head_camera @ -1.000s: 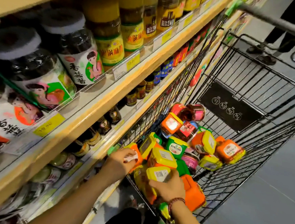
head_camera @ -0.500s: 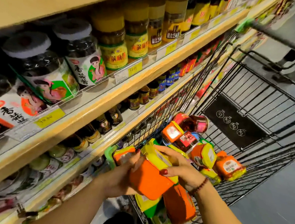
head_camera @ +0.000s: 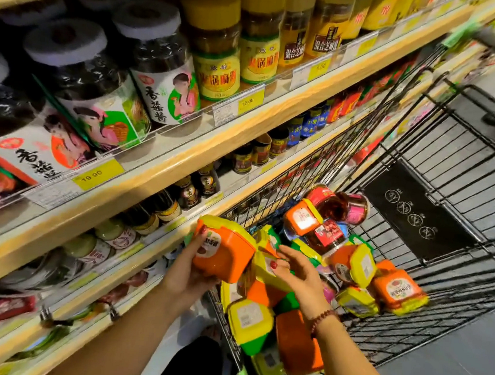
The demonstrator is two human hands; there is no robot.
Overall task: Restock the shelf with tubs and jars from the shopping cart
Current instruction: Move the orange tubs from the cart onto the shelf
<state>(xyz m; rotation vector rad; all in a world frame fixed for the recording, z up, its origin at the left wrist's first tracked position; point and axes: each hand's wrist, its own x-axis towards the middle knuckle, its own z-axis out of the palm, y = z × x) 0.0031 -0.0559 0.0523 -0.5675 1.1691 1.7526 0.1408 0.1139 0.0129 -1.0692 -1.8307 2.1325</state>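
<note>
Tubs (head_camera: 398, 291) and jars (head_camera: 328, 202) lie in a messy heap in the black wire cart (head_camera: 416, 212). The tubs are boxy plastic ones, mostly orange with yellow lids, and a few are green. The jars are round and see-through, with red stuff inside. They lie on their sides.

The left hand (head_camera: 186, 271) holds one orange tub (head_camera: 223, 253) up, just above the near corner of the cart and close to the edge of the lower shelf. Its fingers (head_camera: 202, 237) curl around the side with the round sticker. The tub is tilted and its yellow lid faces away.

The right hand (head_camera: 298, 274) is just beside it. Its fingers are spread and almost straight. Its thumb touches the yellow lid of another tub (head_camera: 266, 273) on top of the heap. A bead bracelet (head_camera: 323, 317) goes around that wrist.

The shelf (head_camera: 184, 152) is pale wood with yellow price tags (head_camera: 98, 172) along the front. On it stand big round jars with grey lids (head_camera: 149, 61) and tall jars with yellow lids (head_camera: 215, 48). Small dark bottles (head_camera: 186, 193) stand on the shelf below.
</note>
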